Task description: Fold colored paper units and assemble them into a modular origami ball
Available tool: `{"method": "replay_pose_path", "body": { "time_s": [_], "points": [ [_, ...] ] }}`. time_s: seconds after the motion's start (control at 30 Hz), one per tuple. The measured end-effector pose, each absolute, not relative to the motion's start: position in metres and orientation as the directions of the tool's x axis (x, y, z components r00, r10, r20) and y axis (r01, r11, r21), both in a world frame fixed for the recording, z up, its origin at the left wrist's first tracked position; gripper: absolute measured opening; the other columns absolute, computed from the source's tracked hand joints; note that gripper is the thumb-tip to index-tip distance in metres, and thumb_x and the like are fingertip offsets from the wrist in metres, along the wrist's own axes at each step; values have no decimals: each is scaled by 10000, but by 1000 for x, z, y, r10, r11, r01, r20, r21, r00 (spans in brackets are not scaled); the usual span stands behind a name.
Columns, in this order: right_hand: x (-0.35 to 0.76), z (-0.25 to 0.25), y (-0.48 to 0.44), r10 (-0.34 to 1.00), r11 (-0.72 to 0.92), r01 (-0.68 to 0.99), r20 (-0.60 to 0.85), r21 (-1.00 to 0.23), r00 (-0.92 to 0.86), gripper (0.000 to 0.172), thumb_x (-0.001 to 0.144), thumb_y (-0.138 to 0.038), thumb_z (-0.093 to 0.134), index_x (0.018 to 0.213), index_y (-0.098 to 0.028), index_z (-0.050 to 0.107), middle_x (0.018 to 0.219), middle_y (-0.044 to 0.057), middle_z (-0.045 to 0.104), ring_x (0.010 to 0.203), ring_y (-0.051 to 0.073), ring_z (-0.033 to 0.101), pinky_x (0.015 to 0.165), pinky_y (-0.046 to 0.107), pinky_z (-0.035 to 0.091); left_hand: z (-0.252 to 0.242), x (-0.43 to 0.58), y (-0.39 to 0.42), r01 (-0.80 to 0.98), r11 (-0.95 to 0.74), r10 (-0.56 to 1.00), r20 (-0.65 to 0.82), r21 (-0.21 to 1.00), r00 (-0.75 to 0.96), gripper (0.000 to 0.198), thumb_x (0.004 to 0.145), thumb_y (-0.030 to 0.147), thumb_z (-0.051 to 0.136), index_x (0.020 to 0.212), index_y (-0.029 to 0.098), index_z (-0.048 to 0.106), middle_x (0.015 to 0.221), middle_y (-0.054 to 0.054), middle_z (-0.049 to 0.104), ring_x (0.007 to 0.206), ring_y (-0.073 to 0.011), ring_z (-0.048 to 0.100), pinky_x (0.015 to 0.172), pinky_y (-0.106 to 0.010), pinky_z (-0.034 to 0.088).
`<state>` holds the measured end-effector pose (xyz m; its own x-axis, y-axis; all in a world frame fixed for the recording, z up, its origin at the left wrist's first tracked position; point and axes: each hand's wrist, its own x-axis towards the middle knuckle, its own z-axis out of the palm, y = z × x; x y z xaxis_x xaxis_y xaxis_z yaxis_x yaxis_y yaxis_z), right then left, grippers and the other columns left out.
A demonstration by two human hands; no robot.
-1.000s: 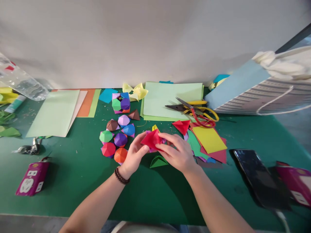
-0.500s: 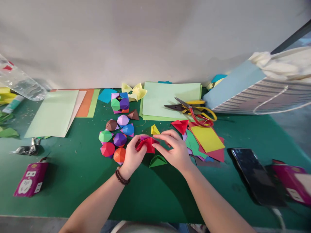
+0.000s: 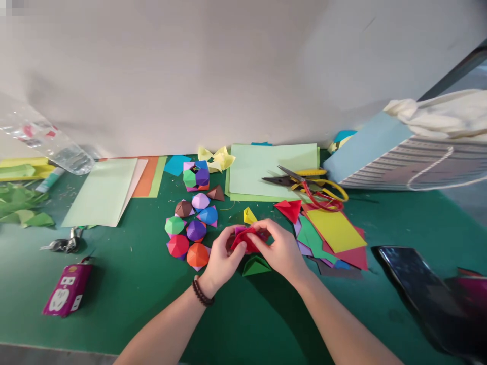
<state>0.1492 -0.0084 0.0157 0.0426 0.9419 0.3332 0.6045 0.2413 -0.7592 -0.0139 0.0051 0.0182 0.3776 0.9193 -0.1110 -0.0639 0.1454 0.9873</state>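
Observation:
Between my two hands is a red folded paper piece (image 3: pixel 249 242) with a bit of purple paper at its upper left. My left hand (image 3: pixel 224 256) grips its left side, thumb on the front. My right hand (image 3: pixel 277 248) pinches its right side, thumb pressed near the middle. Fingers hide the rest of it. Just below lies a green folded piece (image 3: pixel 256 265); a yellow folded piece (image 3: pixel 249 216) lies just above. To the left sit several faceted paper pieces, among them an orange one (image 3: pixel 197 255) and a purple one (image 3: pixel 196 230). A red folded piece (image 3: pixel 289 210) lies at upper right.
Pliers (image 3: pixel 279 180) and red-handled scissors (image 3: pixel 319 195) rest on pale green sheets (image 3: pixel 262 162). Coloured paper (image 3: pixel 335 230) is piled at right, near a phone (image 3: pixel 414 289) and a paper bag (image 3: pixel 380 147). A purple carton (image 3: pixel 68 289) and a plastic bottle (image 3: pixel 72 154) stand left.
My right hand has closed in on the red piece, its raised index finger coming down behind it. The view has tilted up and shifted left, so everything sits lower and farther right.

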Motion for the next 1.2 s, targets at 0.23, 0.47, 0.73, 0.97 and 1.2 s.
{"method": "replay_pose_path", "body": {
  "time_s": [0.23,0.47,0.73,0.97,1.2],
  "points": [
    [151,16,-9,951,202,562,298,-802,84,76,884,-297,622,922,-232,612,848,41,727,738,197,698,692,314,578,23,-14,3,-112,177,917,-122,978,379,300,871,289,639,1144,171,599,1107,-95,684,984,-216,672,833,-334,591],
    [150,19,-9,964,165,466,241,-869,108,155,852,-284,641,1002,-244,652,938,57,752,844,216,718,784,352,585,16,-12,3,-119,182,908,-121,976,401,347,869,348,667,1165,180,599,1099,-87,683,963,-209,671,825,-327,594],
    [173,16,10,936,-36,-186,-99,-982,338,424,590,-507,862,868,-246,677,770,28,709,738,217,685,663,349,566,69,-49,11,-105,66,902,-15,992,431,692,804,284,758,1413,295,429,1464,-140,467,1021,-233,689,720,-294,604],
    [181,15,21,941,21,-342,-97,-939,323,478,501,-549,898,802,-246,684,726,30,714,691,236,692,602,357,557,103,-132,138,159,-104,991,88,982,104,853,486,14,870,1263,235,598,1400,-103,555,1376,-317,453,1103,-387,434],
    [180,12,28,948,28,-367,-92,-930,306,437,540,-503,900,805,-223,696,701,39,727,670,263,709,577,377,569,66,-125,206,102,-57,983,38,993,179,945,384,-28,883,1245,226,590,1438,-113,535,1477,-318,315,1220,-447,227]
  ]
}}
